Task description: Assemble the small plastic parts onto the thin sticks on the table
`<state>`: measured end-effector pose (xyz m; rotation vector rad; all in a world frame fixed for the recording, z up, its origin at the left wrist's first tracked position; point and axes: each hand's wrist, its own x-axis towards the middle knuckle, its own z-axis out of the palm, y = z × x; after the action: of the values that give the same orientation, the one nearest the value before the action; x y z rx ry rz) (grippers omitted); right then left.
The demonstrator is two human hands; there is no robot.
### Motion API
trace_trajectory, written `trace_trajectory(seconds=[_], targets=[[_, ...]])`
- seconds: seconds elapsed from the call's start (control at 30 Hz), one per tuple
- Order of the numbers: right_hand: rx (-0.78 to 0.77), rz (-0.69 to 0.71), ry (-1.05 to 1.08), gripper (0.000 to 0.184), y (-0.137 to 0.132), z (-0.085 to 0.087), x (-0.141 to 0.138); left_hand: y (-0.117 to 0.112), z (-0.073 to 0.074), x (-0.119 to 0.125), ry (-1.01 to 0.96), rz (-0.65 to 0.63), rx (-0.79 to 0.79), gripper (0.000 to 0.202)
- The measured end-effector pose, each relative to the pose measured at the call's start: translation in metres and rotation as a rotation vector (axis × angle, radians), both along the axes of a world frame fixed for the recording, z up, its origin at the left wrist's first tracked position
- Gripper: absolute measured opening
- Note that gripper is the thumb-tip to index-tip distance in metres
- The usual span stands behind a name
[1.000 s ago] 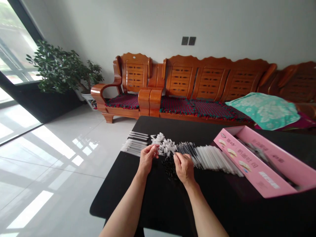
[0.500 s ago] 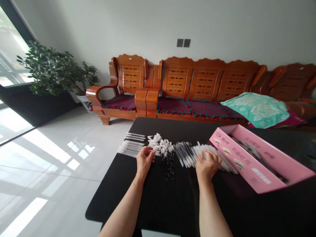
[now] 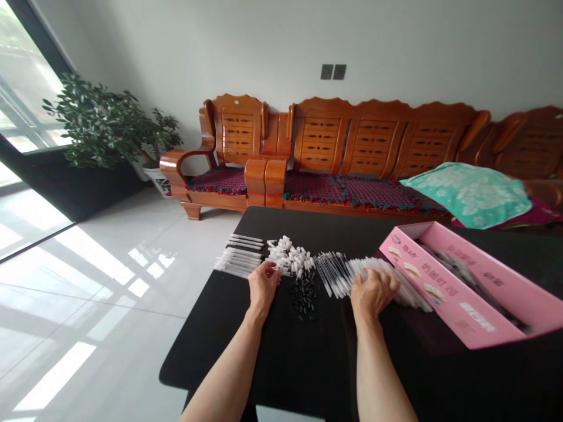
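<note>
My left hand (image 3: 263, 288) has its thumb and fingers pinched together beside a heap of white pen caps (image 3: 288, 255). A small pale piece shows at its fingertips, too small to name. Left of it lie finished-looking pens (image 3: 240, 258) in a row. My right hand (image 3: 373, 293) rests over a row of clear pen barrels (image 3: 407, 290), its fingers bent and apart, touching the barrels. Between the hands lie dark pen refills (image 3: 332, 274) side by side and a scatter of small black plugs (image 3: 303, 294). The right fingertips are partly hidden.
A long pink box (image 3: 444, 293) with grey contents stands at the right of the black table (image 3: 316, 357). Behind the table is a wooden sofa (image 3: 321, 135) with a turquoise cloth (image 3: 475, 190). A potted plant (image 3: 101, 126) stands at the left.
The view has shifted slightly. My right hand has turned and spread its fingers lower over the barrels. My left hand stays pinched near the white caps.
</note>
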<state>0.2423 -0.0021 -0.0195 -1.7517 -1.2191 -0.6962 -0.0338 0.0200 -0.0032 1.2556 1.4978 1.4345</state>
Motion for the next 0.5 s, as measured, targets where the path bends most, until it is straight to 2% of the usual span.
trace_trajectory(seconds=[0.3, 0.4, 0.5], targets=[[0.028, 0.154, 0.020, 0.010, -0.003, 0.007, -0.025, 0.010, -0.009, 0.000, 0.146, 0.028, 0.054, 0.018], [0.031, 0.208, 0.016, 0.011, -0.004, 0.007, -0.027, 0.010, -0.011, -0.012, 0.188, 0.087, 0.113, 0.016], [0.036, 0.233, -0.005, 0.011, -0.005, 0.007, -0.027, 0.008, -0.005, -0.032, 0.261, 0.212, 0.164, 0.009]])
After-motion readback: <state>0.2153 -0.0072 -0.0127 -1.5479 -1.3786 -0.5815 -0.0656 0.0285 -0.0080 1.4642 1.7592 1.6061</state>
